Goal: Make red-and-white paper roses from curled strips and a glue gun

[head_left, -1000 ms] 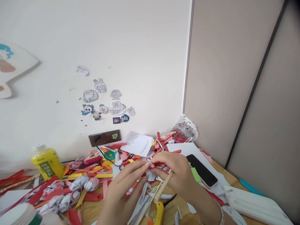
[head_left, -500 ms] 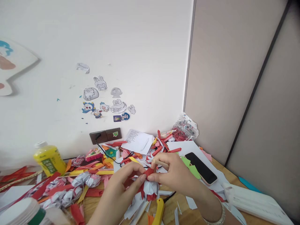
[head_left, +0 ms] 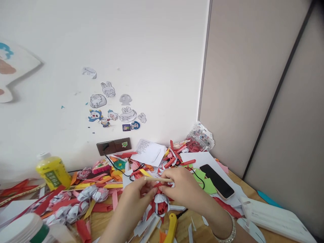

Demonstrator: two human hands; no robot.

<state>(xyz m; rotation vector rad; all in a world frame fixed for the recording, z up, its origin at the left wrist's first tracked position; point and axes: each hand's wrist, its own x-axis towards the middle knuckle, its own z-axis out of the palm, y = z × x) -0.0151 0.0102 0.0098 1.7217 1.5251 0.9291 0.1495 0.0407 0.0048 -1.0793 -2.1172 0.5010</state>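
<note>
Both my hands meet over the cluttered tabletop. My left hand pinches a small folded piece of red paper between thumb and forefinger. From the other side, the fingertips of my right hand touch the same paper. A thin wooden stick lies across above it, held in my right hand, its free end reaching over my left forefinger. Just below the fingertips is a red and white folded paper flower. Near it, a yellow tool with a black cord rests on the table.
Paper strips and several white paper flowers cover the left side, beside a yellow bottle and a white-lidded jar. A phone lies on white sheets at right, near green paper and a long white object.
The wooden stick has swung to lie level, its end now over my left hand. My right hand has turned and dipped slightly. More of the flower's red centre shows.
</note>
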